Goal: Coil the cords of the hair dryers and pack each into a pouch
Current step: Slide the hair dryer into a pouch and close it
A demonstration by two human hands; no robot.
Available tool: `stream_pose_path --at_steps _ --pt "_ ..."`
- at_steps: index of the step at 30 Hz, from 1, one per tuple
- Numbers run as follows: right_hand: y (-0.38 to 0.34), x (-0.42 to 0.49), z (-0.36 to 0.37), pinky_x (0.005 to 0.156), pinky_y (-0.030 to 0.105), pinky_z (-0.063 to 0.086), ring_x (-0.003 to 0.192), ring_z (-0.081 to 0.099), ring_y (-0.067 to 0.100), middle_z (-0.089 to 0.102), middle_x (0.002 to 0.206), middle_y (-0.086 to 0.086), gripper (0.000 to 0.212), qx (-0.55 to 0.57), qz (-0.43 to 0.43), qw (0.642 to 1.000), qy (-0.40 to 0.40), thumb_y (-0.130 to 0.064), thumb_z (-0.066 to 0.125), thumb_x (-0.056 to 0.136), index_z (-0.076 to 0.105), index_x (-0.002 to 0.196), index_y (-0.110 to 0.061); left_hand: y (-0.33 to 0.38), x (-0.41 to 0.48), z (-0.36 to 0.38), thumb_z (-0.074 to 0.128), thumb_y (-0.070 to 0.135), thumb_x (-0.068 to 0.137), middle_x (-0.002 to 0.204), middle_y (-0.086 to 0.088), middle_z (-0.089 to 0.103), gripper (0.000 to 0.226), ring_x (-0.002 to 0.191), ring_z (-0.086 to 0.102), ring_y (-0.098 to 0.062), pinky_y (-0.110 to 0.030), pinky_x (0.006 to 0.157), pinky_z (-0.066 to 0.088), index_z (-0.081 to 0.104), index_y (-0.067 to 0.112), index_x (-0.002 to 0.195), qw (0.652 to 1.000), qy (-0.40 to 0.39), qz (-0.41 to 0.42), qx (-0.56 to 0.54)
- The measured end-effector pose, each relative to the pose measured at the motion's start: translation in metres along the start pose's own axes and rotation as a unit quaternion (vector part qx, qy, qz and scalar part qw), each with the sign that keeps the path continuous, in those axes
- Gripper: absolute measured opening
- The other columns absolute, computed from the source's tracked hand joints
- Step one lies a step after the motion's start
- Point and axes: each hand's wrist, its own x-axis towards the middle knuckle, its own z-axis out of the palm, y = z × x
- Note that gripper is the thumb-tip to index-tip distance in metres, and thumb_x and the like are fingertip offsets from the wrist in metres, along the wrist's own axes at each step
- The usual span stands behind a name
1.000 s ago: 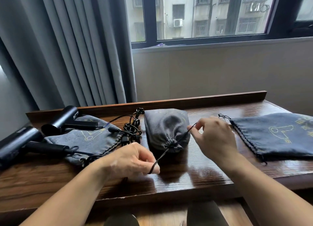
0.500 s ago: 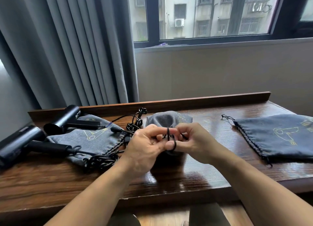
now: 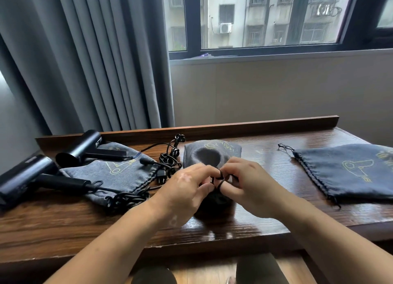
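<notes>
A stuffed grey pouch (image 3: 210, 154) stands at the middle of the wooden table (image 3: 265, 217). Its black drawstring (image 3: 219, 178) is looped between my two hands at the pouch's near end. My left hand (image 3: 187, 188) pinches the drawstring from the left, and my right hand (image 3: 246, 179) pinches it from the right, fingertips almost touching. Two black hair dryers (image 3: 83, 148) (image 3: 27, 177) lie at the far left, partly on a flat grey pouch (image 3: 119, 171). Their tangled black cords (image 3: 170, 158) lie between that pouch and the stuffed one.
Another flat grey pouch (image 3: 350, 173) with a yellow dryer drawing lies at the right, reaching the table's right side. A raised wooden lip (image 3: 255, 124) runs along the back edge. Grey curtains (image 3: 95, 60) hang behind the left half.
A second ago my hands held the drawstring stretched wide apart. They have come together at the pouch's mouth and now work the string into a loop between the fingertips.
</notes>
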Motion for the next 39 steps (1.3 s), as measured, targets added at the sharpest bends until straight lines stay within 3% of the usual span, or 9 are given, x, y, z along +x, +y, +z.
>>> stream_pose_path --at_steps 6,11,16,20,27,31,34,36,39 --pt "0.004 -0.008 0.004 0.062 0.011 0.037 0.066 0.057 0.000 0.066 0.090 -0.013 0.038 0.029 -0.014 0.999 0.043 -0.019 0.077 0.085 0.054 0.065 -0.042 0.005 -0.005 0.005 0.069 0.020 0.095 0.085 0.018 0.069 0.015 0.079 0.066 -0.001 -0.013 0.073 0.049 0.068 0.035 0.097 0.993 0.047 -0.037 -0.104" --pt "0.006 -0.021 0.005 0.069 0.013 0.045 0.082 0.068 0.003 0.072 0.089 -0.019 0.019 0.105 0.014 0.993 0.048 -0.022 0.082 0.083 0.075 0.067 -0.029 0.008 -0.012 0.005 0.072 0.024 0.094 0.068 0.023 0.066 0.015 0.064 0.059 0.004 -0.009 0.062 0.041 0.069 0.033 0.082 0.989 0.059 -0.080 -0.109" --pt "0.010 -0.032 -0.001 0.065 0.011 0.042 0.082 0.066 0.008 0.070 0.097 -0.018 0.017 0.138 0.021 0.990 0.030 -0.026 0.078 0.087 0.076 0.071 -0.031 0.003 -0.020 -0.004 0.063 0.029 0.098 0.051 0.017 0.053 0.021 0.046 0.044 0.000 -0.013 0.049 0.033 0.067 0.021 0.079 0.978 -0.011 -0.116 -0.170" --pt "0.024 -0.044 -0.012 0.062 0.012 0.040 0.075 0.061 0.002 0.065 0.104 -0.016 0.024 0.078 0.025 0.997 -0.006 -0.032 0.076 0.088 0.069 0.066 -0.035 -0.013 -0.028 -0.016 0.062 0.029 0.100 0.064 -0.003 0.064 0.025 0.059 0.060 -0.020 -0.027 0.058 0.051 0.065 0.022 0.076 0.984 -0.025 -0.143 -0.105" --pt "0.043 -0.048 -0.020 0.074 0.012 0.040 0.090 0.059 0.001 0.057 0.104 -0.024 0.020 -0.051 -0.019 0.998 -0.014 -0.044 0.069 0.091 0.068 0.075 -0.032 -0.026 -0.032 -0.019 0.064 0.028 0.098 0.064 0.007 0.066 0.029 0.064 0.062 -0.008 -0.014 0.061 0.043 0.062 0.030 0.070 0.990 -0.052 -0.132 0.007" --pt "0.048 -0.051 -0.016 0.075 0.014 0.043 0.090 0.059 0.000 0.058 0.100 -0.025 0.023 -0.050 -0.023 0.998 -0.010 -0.051 0.065 0.091 0.065 0.075 -0.034 -0.029 -0.034 -0.018 0.065 0.027 0.098 0.071 0.005 0.071 0.024 0.068 0.068 -0.010 -0.021 0.068 0.053 0.069 0.025 0.075 0.985 -0.072 -0.148 -0.042" --pt "0.049 -0.051 -0.016 0.074 0.027 0.054 0.089 0.065 0.005 0.065 0.094 -0.018 0.021 0.029 0.040 0.999 -0.019 -0.053 0.067 0.087 0.066 0.077 -0.034 -0.027 -0.034 -0.025 0.073 0.023 0.093 0.090 -0.008 0.076 0.004 0.084 0.074 -0.021 -0.032 0.078 0.061 0.077 0.024 0.093 0.952 -0.044 -0.200 -0.228" --pt "0.045 -0.047 -0.019 0.076 0.034 0.059 0.089 0.070 0.007 0.068 0.100 -0.014 0.028 0.162 0.134 0.978 0.000 -0.057 0.073 0.081 0.067 0.093 -0.033 -0.023 -0.027 -0.024 0.074 0.032 0.091 0.107 -0.006 0.073 0.022 0.092 0.075 -0.025 -0.040 0.082 0.062 0.069 0.033 0.113 0.917 0.047 -0.246 -0.311" --pt "0.032 -0.028 -0.012 0.076 0.040 0.063 0.097 0.071 0.015 0.061 0.122 -0.010 0.069 0.239 0.228 0.943 0.032 -0.077 0.065 0.067 0.055 0.127 -0.043 -0.017 -0.003 -0.006 0.064 0.059 0.089 0.118 0.002 0.066 0.049 0.096 0.073 -0.031 -0.049 0.082 0.063 0.046 0.046 0.132 0.879 0.090 -0.344 -0.317"
